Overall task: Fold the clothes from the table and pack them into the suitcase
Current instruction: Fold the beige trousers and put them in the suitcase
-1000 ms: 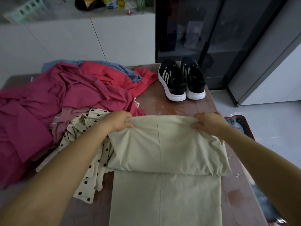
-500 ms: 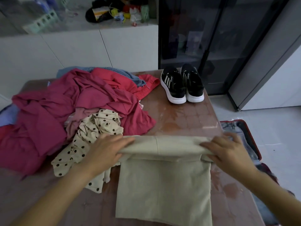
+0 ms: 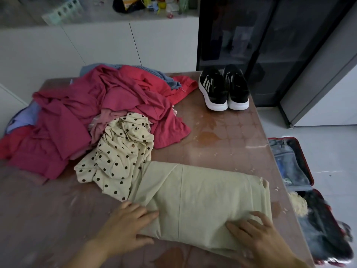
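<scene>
Lying unfolded at left: heap of pink and red garments (image 3: 81,117), with polka-dot garment (image 3: 117,161) slumped against its near edge, touching the folded piece

Pressing at near left edge of beige garment (image 3: 201,202): left hand (image 3: 123,227), fingers spread and flat, tips tucked against the fold, thumb on the table (image 3: 231,140); pinning rather than gripping

Resting folded across the near centre of the table: the beige garment, doubled into a compact rectangle, centre seam running front to back

Bearing down on the near right corner of the same garment: right hand (image 3: 257,235), palm flat, fingers extended, nothing clasped

Standing at the far right corner, well apart from the work: pair of black sneakers (image 3: 224,91)

Sitting open on the floor beside the right table edge: suitcase (image 3: 301,165), red-rimmed, already holding items; contents blurred

Judging step in hand: finishing and flattening the fold on the beige garment, not yet packing

Judging next move: sliding both hands under the bundle, lifting it level to keep the fold, carrying it right into the suitcase; most of the clothing remaining to be folded
</scene>
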